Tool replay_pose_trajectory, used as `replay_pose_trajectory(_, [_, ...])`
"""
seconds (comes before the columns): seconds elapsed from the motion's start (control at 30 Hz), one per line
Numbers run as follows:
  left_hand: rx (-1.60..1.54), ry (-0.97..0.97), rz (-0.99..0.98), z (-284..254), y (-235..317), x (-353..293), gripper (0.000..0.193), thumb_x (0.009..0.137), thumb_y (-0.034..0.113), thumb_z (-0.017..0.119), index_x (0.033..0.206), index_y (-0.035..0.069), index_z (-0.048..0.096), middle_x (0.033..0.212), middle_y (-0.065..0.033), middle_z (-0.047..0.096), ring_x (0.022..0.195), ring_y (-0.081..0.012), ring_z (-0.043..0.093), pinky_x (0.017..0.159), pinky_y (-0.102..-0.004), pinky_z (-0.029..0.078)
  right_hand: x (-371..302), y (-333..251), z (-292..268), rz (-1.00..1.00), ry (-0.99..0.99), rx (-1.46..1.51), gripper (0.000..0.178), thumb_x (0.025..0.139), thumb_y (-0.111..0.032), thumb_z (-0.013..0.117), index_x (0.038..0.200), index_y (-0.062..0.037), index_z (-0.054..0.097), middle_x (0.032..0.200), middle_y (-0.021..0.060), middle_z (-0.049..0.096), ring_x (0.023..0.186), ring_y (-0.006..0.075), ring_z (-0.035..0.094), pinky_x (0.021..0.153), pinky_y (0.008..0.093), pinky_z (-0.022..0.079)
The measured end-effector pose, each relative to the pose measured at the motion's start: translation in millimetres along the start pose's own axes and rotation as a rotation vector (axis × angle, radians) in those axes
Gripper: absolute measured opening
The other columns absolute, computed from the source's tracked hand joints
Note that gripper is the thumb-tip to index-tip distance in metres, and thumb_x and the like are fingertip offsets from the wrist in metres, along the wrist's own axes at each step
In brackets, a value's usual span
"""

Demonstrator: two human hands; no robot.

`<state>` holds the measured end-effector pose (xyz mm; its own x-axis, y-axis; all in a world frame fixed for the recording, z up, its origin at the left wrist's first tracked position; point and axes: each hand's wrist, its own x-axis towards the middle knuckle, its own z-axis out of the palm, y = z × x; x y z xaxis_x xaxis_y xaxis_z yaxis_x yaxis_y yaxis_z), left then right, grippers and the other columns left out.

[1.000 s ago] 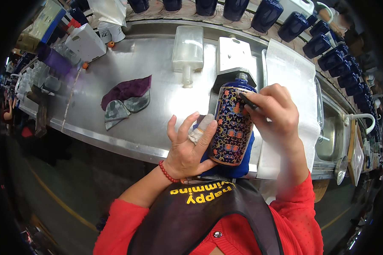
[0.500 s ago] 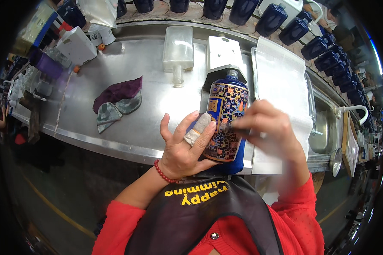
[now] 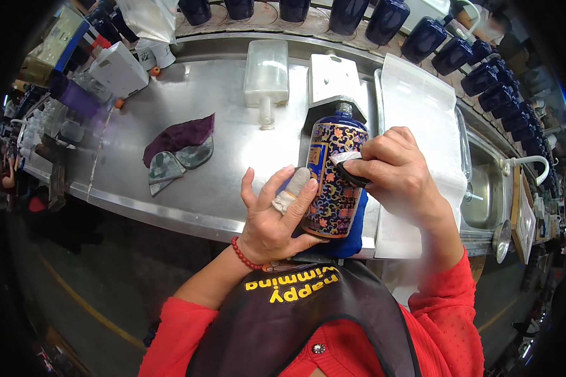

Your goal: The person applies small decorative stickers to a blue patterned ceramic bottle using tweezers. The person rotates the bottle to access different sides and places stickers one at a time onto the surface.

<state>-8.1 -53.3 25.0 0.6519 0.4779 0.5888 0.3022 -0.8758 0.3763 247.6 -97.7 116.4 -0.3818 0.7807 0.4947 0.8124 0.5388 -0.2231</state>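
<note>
A dark blue square-shouldered bottle (image 3: 338, 207) with a colourful floral pattern leans back, its neck toward a white block with a black cradle (image 3: 334, 80). My left hand (image 3: 271, 221) steadies its lower left side, thumb near the base and forefinger along the side; the other fingers stick out. One of its fingers wears a greyish cloth cover (image 3: 294, 190). Pinched in my right hand (image 3: 396, 164) is a small black pad with a whitish, crumpled face (image 3: 348, 163), set against the upper right of the pattern. Blue cloth (image 3: 353, 234) lies beneath the bottle.
Left of the bottle are a clear glass bottle (image 3: 266, 78) and purple and grey cloths (image 3: 179, 146) on the steel table (image 3: 223, 207). White sheeting (image 3: 415, 119) covers a tray to the right, beside a sink (image 3: 486, 182). Behind runs a curved line of blue bottles (image 3: 424, 39).
My right hand has risen a little and slowed, and the black pad now shows plainly. My left hand stays on the bottle. The blue bottles behind have shifted right.
</note>
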Motion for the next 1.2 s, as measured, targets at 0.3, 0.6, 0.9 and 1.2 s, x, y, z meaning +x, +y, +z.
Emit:
replay_pose_trajectory(0.3, [0.012,-0.054,0.017,-4.9,-1.7,0.5,0.093,0.075,0.068,0.074,0.144,0.008,0.057,0.135,-0.0096,0.062,0.133,-0.0317,0.046,0.116,-0.066,0.009,-5.8,-6.5,-3.5,0.201,0.107,0.181,0.025,0.075,-0.004,0.08,0.099,-0.0087,0.072,0.083,0.0036,0.06,0.075,0.0186,0.061,0.071,0.0326,0.044])
replay_pose_trajectory(0.6, [0.058,-0.15,0.333,-13.3,-32.1,64.7,0.077,0.097,0.073,0.036,0.146,0.018,0.056,0.12,-0.0015,0.072,0.137,-0.0254,0.04,0.121,-0.0599,0.003,-50.6,-22.8,18.8,0.838,0.518,0.799,0.015,0.096,-0.01,0.071,0.104,0.002,0.069,0.087,-0.0005,0.064,0.076,0.0045,0.059,0.064,0.0198,0.046])
replay_pose_trajectory(0.9, [0.136,-0.231,0.419,-13.0,-39.3,90.6,0.072,0.099,0.072,0.031,0.141,0.024,0.063,0.109,0.0047,0.075,0.136,-0.0216,0.045,0.124,-0.057,-0.002,-73.4,-26.6,24.2,0.903,0.621,0.891,0.014,0.096,-0.01,0.071,0.103,0.0015,0.068,0.089,0.0002,0.064,0.079,0.0049,0.06,0.068,0.0203,0.047])
replay_pose_trajectory(1.2, [0.123,-0.264,0.482,-10.2,-42.8,116.0,0.06,0.103,0.065,0.032,0.142,0.03,0.062,0.114,0.0074,0.075,0.134,-0.0209,0.045,0.122,-0.0577,0.0,-74.7,-28.5,29.5,0.944,0.624,0.939,0.014,0.096,-0.013,0.071,0.103,-0.0009,0.069,0.086,-0.0017,0.067,0.076,0.0027,0.059,0.066,0.0196,0.048])
